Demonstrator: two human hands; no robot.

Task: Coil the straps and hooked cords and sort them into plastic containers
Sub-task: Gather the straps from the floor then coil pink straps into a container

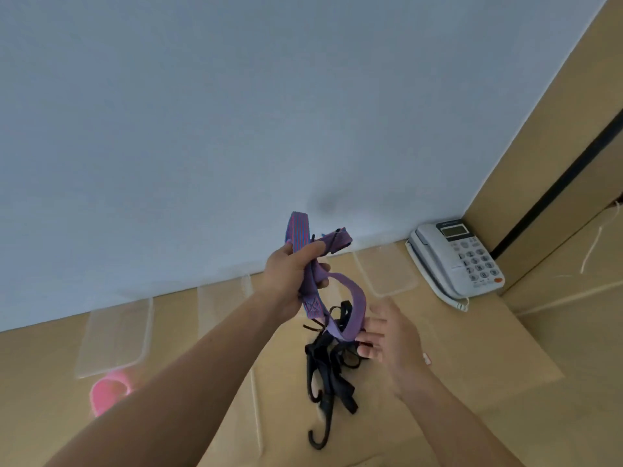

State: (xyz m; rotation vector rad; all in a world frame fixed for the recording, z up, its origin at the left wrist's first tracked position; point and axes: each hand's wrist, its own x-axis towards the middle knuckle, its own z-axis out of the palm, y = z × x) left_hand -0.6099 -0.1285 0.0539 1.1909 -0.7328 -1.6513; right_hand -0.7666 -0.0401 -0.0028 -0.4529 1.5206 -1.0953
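Observation:
My left hand point(292, 271) is raised above the table and grips a purple strap point(312, 264) folded into loops. One loop of that strap hangs down to the right. My right hand point(387, 335) is blurred, its fingers straight beside the lower loop; I cannot tell if they touch it. Under both hands lies a tangle of black hooked cords point(332, 372) on the tan table. Clear plastic containers stand along the wall: one at the left point(113, 335), one in the middle point(220, 298) and one at the right point(387, 271).
A pink coiled strap point(109, 394) lies at the left, in front of the left container. A white desk telephone point(455, 261) sits in the far right corner. A tan partition point(556, 163) rises on the right, and a pale wall stands behind the table.

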